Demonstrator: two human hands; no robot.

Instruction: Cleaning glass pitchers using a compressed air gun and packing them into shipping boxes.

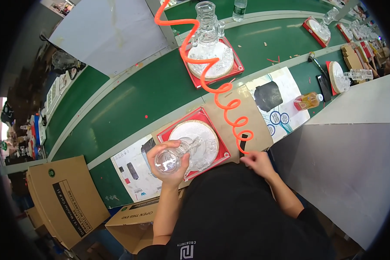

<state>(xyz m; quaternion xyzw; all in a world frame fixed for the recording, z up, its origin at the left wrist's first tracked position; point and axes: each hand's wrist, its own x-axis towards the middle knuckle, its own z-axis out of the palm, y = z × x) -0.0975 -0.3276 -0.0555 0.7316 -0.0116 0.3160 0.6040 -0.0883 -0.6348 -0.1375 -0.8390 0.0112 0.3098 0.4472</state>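
My left hand [173, 177] is closed round a clear, see-through figure [168, 159], whose wide round end faces up toward me. The figure's narrower end points over a white round disc [206, 130] with clear pieces on it. That disc lies in a red square tray [223, 155] at the bench's near edge. Beside my body on the right, my right hand [260, 164] is closed at the lower end of an orange coiled hose [243, 135]. Whatever fitting the hose ends in is hidden by my fingers.
Farther up the green bench [112, 108], a clear figure [208, 26] stands on a second white disc. A bottle of amber drink [307, 102] lies at right, near another disc [339, 78]. Cardboard boxes [65, 190] stand at left. The hose hangs across the bench.
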